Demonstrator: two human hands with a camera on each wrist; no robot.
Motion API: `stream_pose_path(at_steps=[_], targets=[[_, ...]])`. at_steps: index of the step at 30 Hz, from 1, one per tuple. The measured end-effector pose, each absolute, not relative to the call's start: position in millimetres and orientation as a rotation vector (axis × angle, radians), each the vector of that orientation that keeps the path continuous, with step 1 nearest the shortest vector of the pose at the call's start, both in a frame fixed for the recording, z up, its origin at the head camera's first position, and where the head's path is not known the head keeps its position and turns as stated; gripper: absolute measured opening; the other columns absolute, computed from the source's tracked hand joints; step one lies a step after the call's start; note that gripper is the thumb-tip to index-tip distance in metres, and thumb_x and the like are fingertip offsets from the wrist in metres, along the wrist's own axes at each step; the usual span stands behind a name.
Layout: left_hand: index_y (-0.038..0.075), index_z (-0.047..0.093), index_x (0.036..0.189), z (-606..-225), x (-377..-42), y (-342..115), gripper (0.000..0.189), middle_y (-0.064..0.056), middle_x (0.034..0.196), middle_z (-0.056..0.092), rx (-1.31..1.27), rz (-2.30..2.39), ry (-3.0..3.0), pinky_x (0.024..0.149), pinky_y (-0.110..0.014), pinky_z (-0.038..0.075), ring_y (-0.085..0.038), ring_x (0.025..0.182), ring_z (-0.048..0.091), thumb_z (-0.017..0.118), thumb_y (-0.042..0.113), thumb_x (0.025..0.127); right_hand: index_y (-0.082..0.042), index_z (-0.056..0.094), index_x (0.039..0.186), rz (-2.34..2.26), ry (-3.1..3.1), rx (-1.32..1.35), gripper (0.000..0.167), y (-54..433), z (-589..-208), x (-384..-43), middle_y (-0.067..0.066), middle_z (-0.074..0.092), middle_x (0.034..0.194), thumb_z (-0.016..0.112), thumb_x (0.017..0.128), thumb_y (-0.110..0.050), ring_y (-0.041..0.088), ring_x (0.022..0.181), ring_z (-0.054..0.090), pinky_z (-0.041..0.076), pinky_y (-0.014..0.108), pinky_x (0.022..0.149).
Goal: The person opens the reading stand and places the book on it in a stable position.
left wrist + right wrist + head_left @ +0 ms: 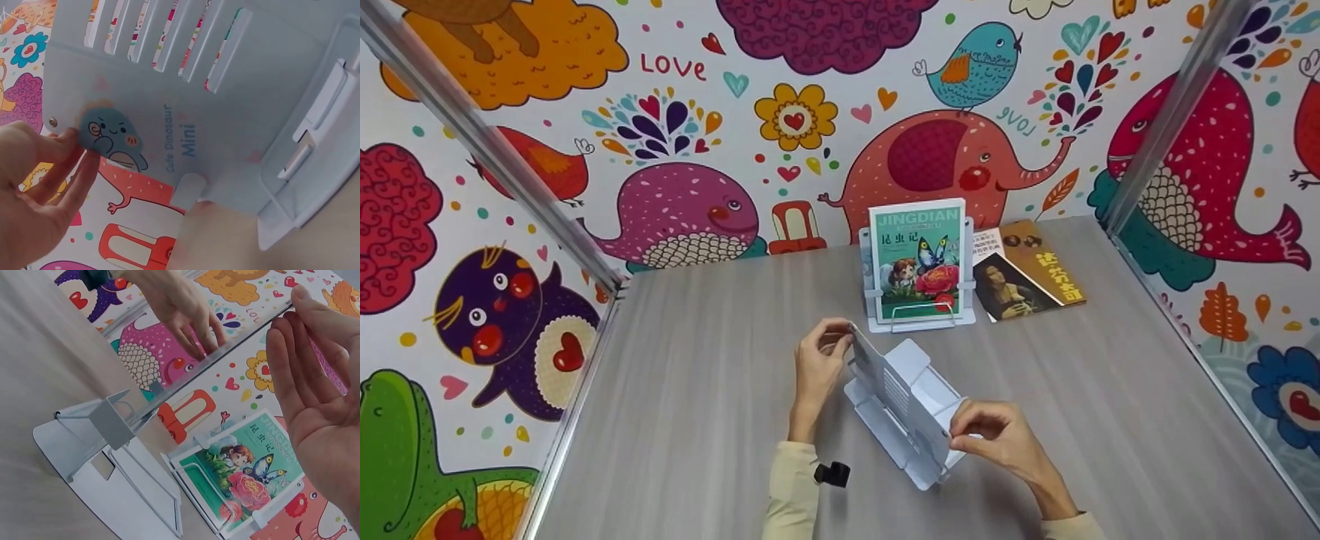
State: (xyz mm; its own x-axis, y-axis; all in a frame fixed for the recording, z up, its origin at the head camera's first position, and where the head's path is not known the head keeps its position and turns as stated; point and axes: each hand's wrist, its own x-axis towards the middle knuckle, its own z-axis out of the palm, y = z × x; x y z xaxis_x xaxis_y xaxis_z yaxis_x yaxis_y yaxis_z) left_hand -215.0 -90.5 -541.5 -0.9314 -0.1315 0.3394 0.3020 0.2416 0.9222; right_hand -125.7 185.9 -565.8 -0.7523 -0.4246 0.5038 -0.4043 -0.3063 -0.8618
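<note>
Between my hands on the table stands a pale blue book stand [911, 401], its slotted back panel raised from the base. My left hand [819, 367] pinches one upper corner of that panel between thumb and fingers. In the left wrist view the panel [225, 124] shows a small blue dinosaur and the words "Cute Dinosaur Mini", with my left hand [45, 191] near a metal rivet. At the opposite upper corner my right hand [1005, 442] pinches the panel's edge. The right wrist view shows the panel edge-on, with wire supports over the white base [107, 495].
Behind it, a second stand [870, 292] holds a green book [919, 262] upright, with a wire clip across its bottom. A brown and white book [1027, 274] lies flat to its right. Patterned walls [810, 45] and metal posts [1177, 112] border the wood-grain table [697, 390].
</note>
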Motion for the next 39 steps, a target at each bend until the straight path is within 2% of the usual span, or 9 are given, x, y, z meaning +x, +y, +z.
stream_pose_path(at_steps=[8,16,20,23,29,32,35,39], targets=[[-0.009,0.069,0.109,-520.0,-215.7,-78.3,0.019,-0.025,0.103,0.071,-0.253,-1.788,-2.157,0.088,-0.046,0.06,-0.039,0.097,0.07,0.065,-0.012,0.09,0.006,0.066,0.101,-2.282,1.858,-1.136,0.027,161.9,-564.9,-122.2,0.014,0.066,0.093,0.071,0.079,0.022,0.011,0.089,0.067,0.06,0.026,0.082],[-0.011,0.068,0.114,-515.7,-230.8,-72.1,0.022,-0.028,0.108,0.07,-0.283,-1.901,-2.139,0.093,-0.055,0.056,-0.044,0.102,0.068,0.064,-0.011,0.092,0.008,0.067,0.111,-2.354,1.919,-1.138,0.036,136.5,-563.9,-120.7,0.02,0.066,0.101,0.069,0.079,0.024,0.016,0.097,0.067,0.06,0.028,0.088],[-0.014,0.067,0.114,-522.9,-239.5,-72.2,0.022,-0.03,0.11,0.069,-0.306,-1.943,-2.124,0.096,-0.05,0.056,-0.043,0.104,0.067,0.065,-0.009,0.092,0.007,0.068,0.11,-2.394,1.972,-1.177,0.038,124.3,-565.6,-120.1,0.019,0.067,0.1,0.069,0.077,0.025,0.018,0.096,0.067,0.06,0.028,0.087],[-0.015,0.065,0.117,-534.3,-249.8,-72.1,0.024,-0.031,0.114,0.068,-0.336,-1.953,-2.127,0.097,-0.042,0.056,-0.041,0.106,0.067,0.064,-0.006,0.094,0.007,0.068,0.109,-2.418,2.031,-1.188,0.037,115.7,-567.2,-120.4,0.018,0.067,0.099,0.07,0.076,0.026,0.018,0.096,0.067,0.06,0.027,0.086],[-0.013,0.06,0.128,-547.3,-257.6,-71.9,0.032,-0.033,0.126,0.063,-0.406,-2.058,-2.119,0.1,-0.029,0.054,-0.043,0.116,0.063,0.06,-0.001,0.099,0.005,0.069,0.106,-2.404,2.141,-1.124,0.034,103.7,-565.2,-120.8,0.02,0.067,0.097,0.073,0.077,0.022,0.014,0.095,0.068,0.059,0.024,0.085],[-0.01,0.054,0.136,-548.0,-255.6,-71.5,0.039,-0.029,0.133,0.059,-0.455,-2.12,-2.119,0.107,-0.034,0.05,-0.043,0.124,0.058,0.059,0.002,0.099,0.003,0.07,0.105,-2.386,2.172,-1.082,0.032,101.7,-563.8,-121.7,0.019,0.068,0.097,0.074,0.078,0.02,0.012,0.096,0.068,0.059,0.023,0.085],[-0.009,0.047,0.143,-547.2,-254.2,-69.6,0.05,-0.029,0.142,0.052,-0.519,-2.146,-2.142,0.115,-0.047,0.042,-0.045,0.133,0.05,0.062,0.007,0.098,0.003,0.069,0.106,-2.364,2.177,-1.092,0.032,104.2,-564.2,-123.7,0.018,0.068,0.098,0.073,0.079,0.019,0.014,0.096,0.068,0.059,0.025,0.086],[-0.007,0.043,0.147,-546.9,-254.2,-64.5,0.059,-0.029,0.148,0.047,-0.543,-2.159,-2.178,0.118,-0.057,0.034,-0.046,0.138,0.044,0.064,0.013,0.096,0.003,0.07,0.108,-2.231,2.239,-1.053,0.026,122.2,-570.6,-133.3,0.018,0.07,0.1,0.071,0.085,0.014,0.019,0.096,0.07,0.059,0.026,0.087]])
